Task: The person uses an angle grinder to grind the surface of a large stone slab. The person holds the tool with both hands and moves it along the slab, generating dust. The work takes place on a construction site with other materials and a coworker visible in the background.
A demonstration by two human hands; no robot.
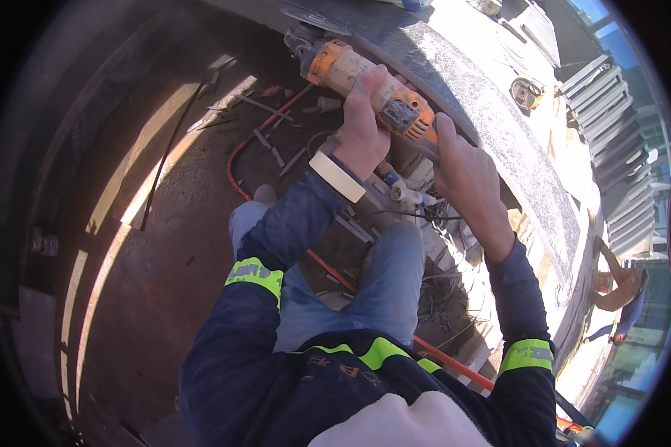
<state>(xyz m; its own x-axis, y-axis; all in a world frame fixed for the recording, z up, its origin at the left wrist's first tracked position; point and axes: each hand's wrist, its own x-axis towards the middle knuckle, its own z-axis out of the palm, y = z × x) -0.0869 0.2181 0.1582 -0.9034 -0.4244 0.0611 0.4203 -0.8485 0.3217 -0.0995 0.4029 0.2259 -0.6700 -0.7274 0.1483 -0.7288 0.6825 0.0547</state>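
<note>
Angle grinder [399, 112] grasped two-handed; left hand [361, 127] curled round its body; right hand [468, 175] clasping its rear.

The person has two bare hands [363, 127], one grinder [402, 113], one pale wristband [337, 177] and two yellow-green sleeve bands [259, 277]. One co-worker [622, 292] is visible.

Glaring white at upper right, dimming into hazy shadow at upper left, bending and blackening around the rim.
</note>
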